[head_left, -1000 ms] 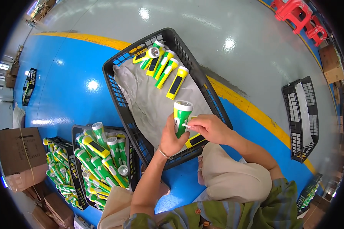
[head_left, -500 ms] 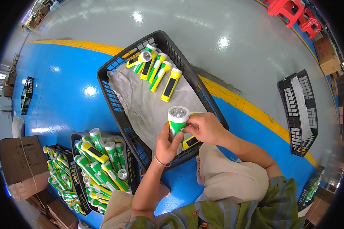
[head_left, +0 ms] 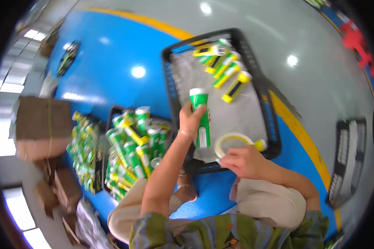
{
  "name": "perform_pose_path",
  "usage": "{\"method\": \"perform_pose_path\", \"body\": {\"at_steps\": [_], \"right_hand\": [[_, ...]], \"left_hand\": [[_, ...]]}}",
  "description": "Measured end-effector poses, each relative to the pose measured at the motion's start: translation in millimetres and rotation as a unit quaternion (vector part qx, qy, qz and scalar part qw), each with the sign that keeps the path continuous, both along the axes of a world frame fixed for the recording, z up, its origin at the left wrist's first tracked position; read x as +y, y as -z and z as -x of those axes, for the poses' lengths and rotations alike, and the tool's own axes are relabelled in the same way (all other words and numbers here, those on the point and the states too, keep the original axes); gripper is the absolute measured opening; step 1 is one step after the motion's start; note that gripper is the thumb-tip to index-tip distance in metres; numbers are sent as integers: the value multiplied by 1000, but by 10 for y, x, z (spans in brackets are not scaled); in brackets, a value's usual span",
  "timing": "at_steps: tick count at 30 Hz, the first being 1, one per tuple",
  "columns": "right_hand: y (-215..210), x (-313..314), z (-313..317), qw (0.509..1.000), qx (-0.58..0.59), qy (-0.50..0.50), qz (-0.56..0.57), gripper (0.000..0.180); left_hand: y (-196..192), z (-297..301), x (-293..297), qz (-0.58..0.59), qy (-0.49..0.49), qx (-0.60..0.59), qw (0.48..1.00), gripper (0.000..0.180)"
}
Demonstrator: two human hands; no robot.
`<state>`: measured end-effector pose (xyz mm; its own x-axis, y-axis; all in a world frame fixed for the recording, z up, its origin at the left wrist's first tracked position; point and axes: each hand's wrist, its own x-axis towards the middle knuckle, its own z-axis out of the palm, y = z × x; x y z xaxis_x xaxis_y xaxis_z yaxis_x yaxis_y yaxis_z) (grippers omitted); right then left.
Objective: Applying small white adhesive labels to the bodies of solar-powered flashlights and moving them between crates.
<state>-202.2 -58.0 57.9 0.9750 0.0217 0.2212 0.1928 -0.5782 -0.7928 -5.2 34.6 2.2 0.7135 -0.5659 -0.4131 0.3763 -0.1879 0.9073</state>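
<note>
My left hand (head_left: 191, 121) is wrapped round a green flashlight (head_left: 202, 126) with a white head, held upright over the near part of a black crate (head_left: 167, 74). In my right hand (head_left: 247, 162), at the crate's near edge, the fingers are closed on a roll of pale tape (head_left: 219, 146). Beside the roll, part of a yellow flashlight (head_left: 260, 145) shows in the crate's near corner. Several green and yellow flashlights (head_left: 235, 88) lie side by side at the crate's far end, on a grey sheet (head_left: 187, 74). Motion blurs the picture.
Left of my legs, a black crate (head_left: 112, 114) is heaped with green and yellow flashlights, with another pile (head_left: 85, 153) beside it. Cardboard boxes (head_left: 43, 118) stand farther left. A black crate (head_left: 347, 162) rests at the right, and red stools (head_left: 357, 45) stand far right.
My head view has turned, so the scene sits differently. The flashlight's side now faces me rather than its lens. My right hand has moved off the flashlight and now holds the tape roll.
</note>
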Motion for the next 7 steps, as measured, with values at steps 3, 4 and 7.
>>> {"method": "perform_pose_path", "body": {"at_steps": [3, 4, 7], "right_hand": [[-39, 10, -91, 997, 7, 56, -59, 4], [-4, -49, -66, 996, 31, 64, -46, 3], [176, -57, -91, 992, 41, 63, -96, 4]], "left_hand": [[37, -875, 717, -241, 55, -344, 906, 34], [-267, -976, 868, -297, 62, -405, 862, 46], [-828, -1363, 1960, -480, 35, -416, 772, 54]]}}
